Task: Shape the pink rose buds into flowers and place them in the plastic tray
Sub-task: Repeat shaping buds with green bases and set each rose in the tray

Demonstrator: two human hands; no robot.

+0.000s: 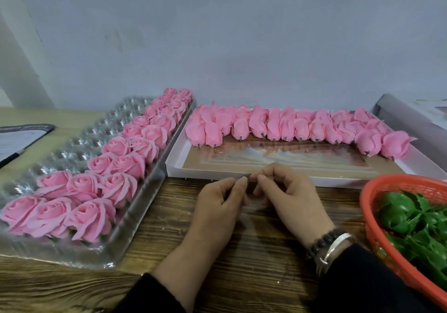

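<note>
Far left: a dark-edged card (23,136) lies on your wooden table (242,264), cut off by the frame edge.
Plastic tray: your clear plastic tray (79,141) runs back along the left; shaped roses (92,216) fill its right-hand cups, while the left-hand cups stand bare.
Box of buds: the shallow white box (242,170) sits just right of the tray; unshaped pink buds (285,125) lie along its far edge and down its right side, short stubs pointing toward you.
Left hand: your left hand (217,206) rests on the table, fingers curled, tips meeting the right's.
Right hand: your right hand (290,196) is curled likewise; no bud is in either hand. Whether the fingertips pinch something small, you cannot tell.
Handling (judgement): the buds look light, soft and easily creased. Take one by the stub or base and ease the petals outward gently.
Far right: a red basket (372,230) of green leafy pieces (411,218) is cropped by the frame; a grey roll (408,124) behind is blurred.
</note>
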